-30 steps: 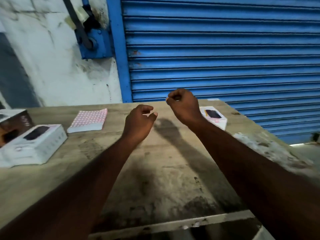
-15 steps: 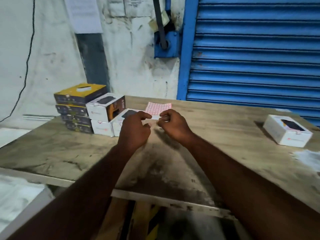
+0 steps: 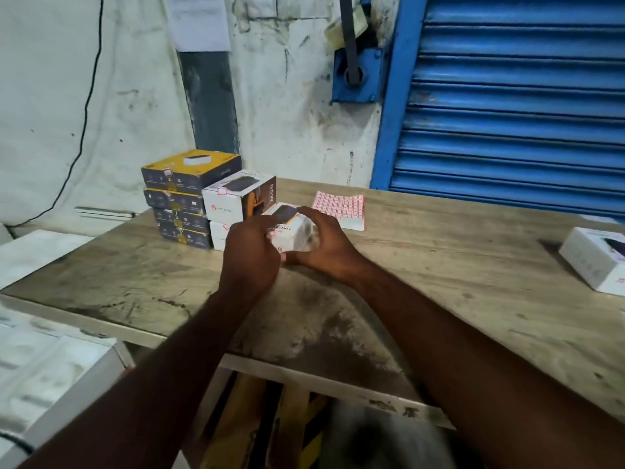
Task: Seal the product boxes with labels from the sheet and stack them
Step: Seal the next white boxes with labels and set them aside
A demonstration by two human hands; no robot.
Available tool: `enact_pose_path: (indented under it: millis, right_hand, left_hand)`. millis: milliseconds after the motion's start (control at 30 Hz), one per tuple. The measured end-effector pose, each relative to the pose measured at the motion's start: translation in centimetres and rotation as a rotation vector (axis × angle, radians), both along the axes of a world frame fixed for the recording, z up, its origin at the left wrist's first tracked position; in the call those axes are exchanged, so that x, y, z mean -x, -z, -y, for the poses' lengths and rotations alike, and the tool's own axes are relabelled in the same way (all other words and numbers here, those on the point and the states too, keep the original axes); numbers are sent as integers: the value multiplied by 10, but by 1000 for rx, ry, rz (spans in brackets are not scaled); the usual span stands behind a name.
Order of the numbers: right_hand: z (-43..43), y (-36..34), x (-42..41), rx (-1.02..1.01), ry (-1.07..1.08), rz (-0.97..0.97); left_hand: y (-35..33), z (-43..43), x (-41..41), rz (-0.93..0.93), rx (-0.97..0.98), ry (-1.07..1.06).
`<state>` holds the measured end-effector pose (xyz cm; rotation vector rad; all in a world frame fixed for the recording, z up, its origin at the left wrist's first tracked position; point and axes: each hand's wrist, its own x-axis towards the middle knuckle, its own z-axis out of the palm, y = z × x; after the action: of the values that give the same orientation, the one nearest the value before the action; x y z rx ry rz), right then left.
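Note:
Both my hands hold a white product box (image 3: 293,229) tilted just above the wooden table (image 3: 439,265). My left hand (image 3: 252,255) grips its near left side and my right hand (image 3: 323,247) curls round its right end. Behind it lies the sheet of red-framed labels (image 3: 340,206). To the left stand two stacked white boxes (image 3: 233,201) and a pile of several yellow-topped dark boxes (image 3: 189,170). Another white box (image 3: 595,260) lies at the table's far right.
A blue roller shutter (image 3: 514,96) and a stained white wall (image 3: 287,96) stand behind the table. White packing pieces (image 3: 44,367) lie low on the left, beyond the table's front edge (image 3: 304,370).
The view has swung left, from the right-hand box to the stacks. My hands, which held nothing before, have reached forward and taken hold of the white box in front of the label sheet.

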<state>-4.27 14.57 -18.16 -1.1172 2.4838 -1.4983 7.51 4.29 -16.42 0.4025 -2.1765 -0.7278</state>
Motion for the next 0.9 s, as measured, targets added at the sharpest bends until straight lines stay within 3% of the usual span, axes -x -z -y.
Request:
enact_pose_path:
  millis: [167, 300, 533, 733, 900]
  right_hand:
    - [0, 6, 0, -103, -15, -140]
    - [-7, 10, 12, -120, -20, -216]
    - [-28, 13, 27, -34, -58, -187]
    - [-77, 10, 45, 57, -11, -110]
    - [-117, 8, 53, 107, 21, -106]
  left_hand:
    - [6, 3, 5, 71, 10, 30]
    - [12, 1, 14, 15, -4, -14]
    - [19, -5, 30, 64, -78, -9]
    - [19, -29, 54, 110, -125, 177]
    - [13, -61, 77, 11, -177, 312]
